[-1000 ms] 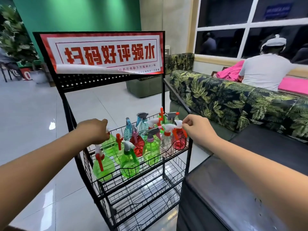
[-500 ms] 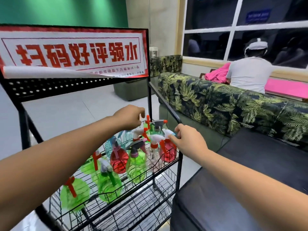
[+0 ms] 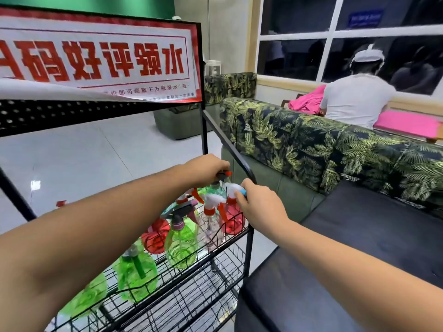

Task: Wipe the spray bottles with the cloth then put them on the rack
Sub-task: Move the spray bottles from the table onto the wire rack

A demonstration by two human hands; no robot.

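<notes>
A black wire rack [image 3: 249, 238] holds several spray bottles on its upper shelf: green ones [image 3: 179, 245], red ones [image 3: 155, 236] and a clear one [image 3: 208, 226]. My left hand [image 3: 206, 168] reaches over them and grips the red-tipped sprayer head of a green bottle [image 3: 215, 190] at the back right corner. My right hand [image 3: 259, 204] pinches the white sprayer head of a red bottle [image 3: 233, 221] at the front right corner. No cloth is in view.
A red and white sign [image 3: 96, 58] tops the rack. Lower wire shelves [image 3: 187, 300] sit beneath. A dark bench cushion [image 3: 359, 248] and a leaf-patterned sofa back [image 3: 311, 144] lie to the right. A person in a white shirt [image 3: 354, 99] sits beyond it.
The view has come closer to the rack. My left hand has moved right and down onto a sprayer head at the back right. My right hand stays at the front right bottle.
</notes>
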